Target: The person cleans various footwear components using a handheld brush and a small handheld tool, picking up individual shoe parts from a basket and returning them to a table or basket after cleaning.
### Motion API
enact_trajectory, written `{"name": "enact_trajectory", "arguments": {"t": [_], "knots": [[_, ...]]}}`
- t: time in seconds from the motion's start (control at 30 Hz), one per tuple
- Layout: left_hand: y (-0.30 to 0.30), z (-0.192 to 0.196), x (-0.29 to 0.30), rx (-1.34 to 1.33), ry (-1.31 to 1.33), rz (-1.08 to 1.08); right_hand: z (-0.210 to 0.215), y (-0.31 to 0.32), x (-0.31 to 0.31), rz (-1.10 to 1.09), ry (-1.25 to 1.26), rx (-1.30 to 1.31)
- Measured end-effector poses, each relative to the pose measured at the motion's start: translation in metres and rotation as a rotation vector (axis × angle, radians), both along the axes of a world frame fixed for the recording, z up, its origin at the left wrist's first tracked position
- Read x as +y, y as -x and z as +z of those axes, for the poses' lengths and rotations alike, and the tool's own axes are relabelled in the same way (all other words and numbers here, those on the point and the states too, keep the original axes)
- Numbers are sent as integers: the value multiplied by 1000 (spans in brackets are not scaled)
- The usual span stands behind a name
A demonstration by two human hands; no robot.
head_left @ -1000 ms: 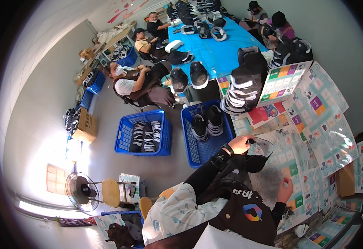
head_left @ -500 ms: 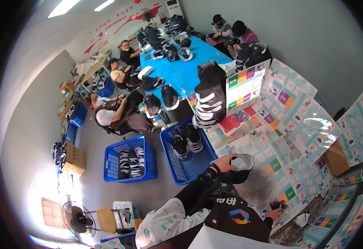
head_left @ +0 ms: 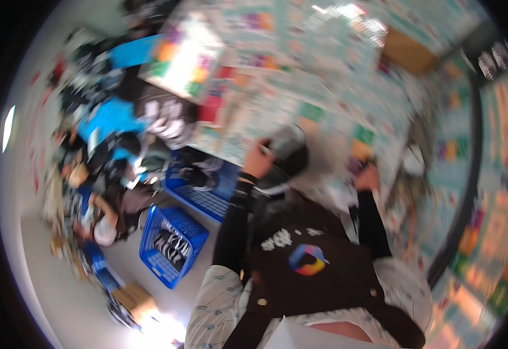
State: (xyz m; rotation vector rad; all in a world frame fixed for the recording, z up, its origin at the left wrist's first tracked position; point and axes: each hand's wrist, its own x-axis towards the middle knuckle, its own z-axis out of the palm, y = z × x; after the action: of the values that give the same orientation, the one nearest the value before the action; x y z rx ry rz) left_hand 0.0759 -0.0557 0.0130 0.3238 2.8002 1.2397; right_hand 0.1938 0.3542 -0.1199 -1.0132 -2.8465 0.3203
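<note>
A black shoe (head_left: 293, 164) with a grey inside stands out over the table's near part, in front of my apron. My left hand (head_left: 258, 161) grips it by the opening, fingers curled over the collar. To the right, my right hand (head_left: 368, 178) is closed low over the paper-covered table, beside a small dark thing (head_left: 355, 167). Motion smears that thing too much for me to name it.
Printed sheets (head_left: 271, 110) cover the table. A stack of black-and-white shoes (head_left: 166, 119) stands at its left end by a bright upright board (head_left: 184, 58). Blue baskets (head_left: 204, 200) (head_left: 149, 250) with shoes are at left. Several seated people are beyond.
My view has swung right and down, so the table and my apron fill more of it. The left hand still has the shoe, whose opening now shows differently.
</note>
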Motion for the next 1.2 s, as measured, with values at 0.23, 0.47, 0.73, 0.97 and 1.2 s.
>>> {"name": "enact_trajectory", "arguments": {"t": [0.23,0.47,0.73,0.97,1.2], "knots": [[89,2,81,-497,-143,17,41,-43,45,-253,894,293],[116,-28,124,-496,-13,-7,130,-28,-27,-58,1666,387],[102,-24,135,-531,19,-36,132,-1,-47,13,1388,442],[95,-21,130,-471,-2,-26,125,0,-40,142,1418,469],[92,-18,122,-482,-27,-8,120,-10,-40,202,1364,350]]}}
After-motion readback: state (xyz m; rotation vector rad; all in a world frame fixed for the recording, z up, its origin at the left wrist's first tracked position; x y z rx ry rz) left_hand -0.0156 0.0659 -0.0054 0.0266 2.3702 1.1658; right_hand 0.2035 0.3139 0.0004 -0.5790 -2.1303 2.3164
